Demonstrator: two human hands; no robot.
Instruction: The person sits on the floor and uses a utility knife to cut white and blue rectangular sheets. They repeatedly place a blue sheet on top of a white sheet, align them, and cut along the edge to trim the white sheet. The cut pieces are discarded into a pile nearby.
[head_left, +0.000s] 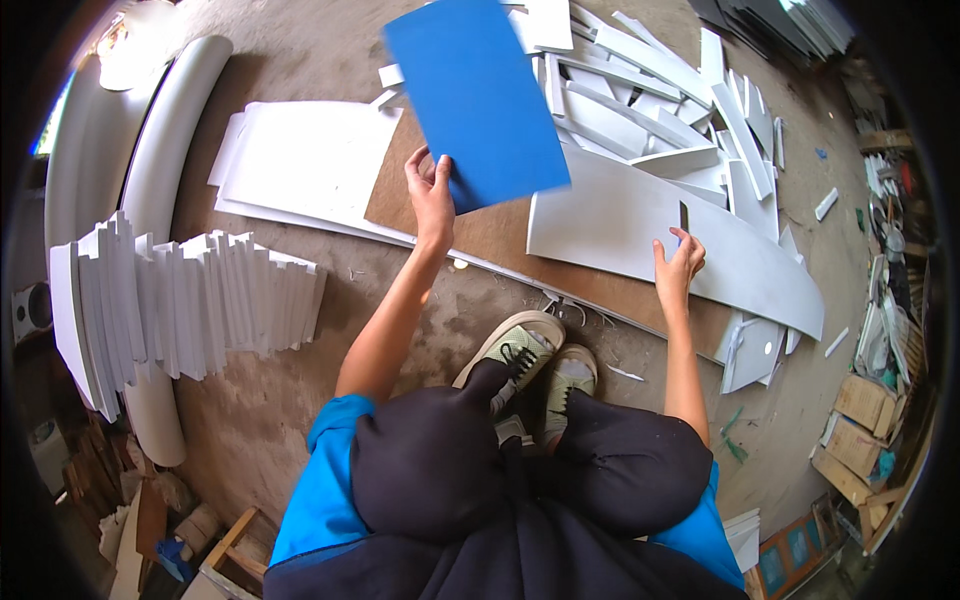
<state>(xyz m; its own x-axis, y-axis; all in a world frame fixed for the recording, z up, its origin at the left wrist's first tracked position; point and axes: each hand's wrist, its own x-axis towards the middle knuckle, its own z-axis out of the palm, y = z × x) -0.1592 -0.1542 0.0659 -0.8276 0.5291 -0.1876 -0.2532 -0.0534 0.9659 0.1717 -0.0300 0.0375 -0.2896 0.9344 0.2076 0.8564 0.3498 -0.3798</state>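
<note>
My left hand [432,197] grips a blue rectangular sheet [478,105] by its lower left edge, thumb in front. The sheet is held up and tilted, above the boards on the floor. In my right hand [680,263] is a slim cutter knife [684,214], its narrow dark blade pointing away from me; the fingers hide most of its handle. Below that hand lies a large white sheet [610,225] with a curved far edge. It rests partly on a brown board [580,285] in front of my feet.
White sheets [300,165] lie flat on the left. Beyond the brown board is a heap of white offcuts [650,110]. Upright white pieces [190,300] and a long white roll [180,130] stand at the left. Cardboard boxes [865,402] sit along the right side.
</note>
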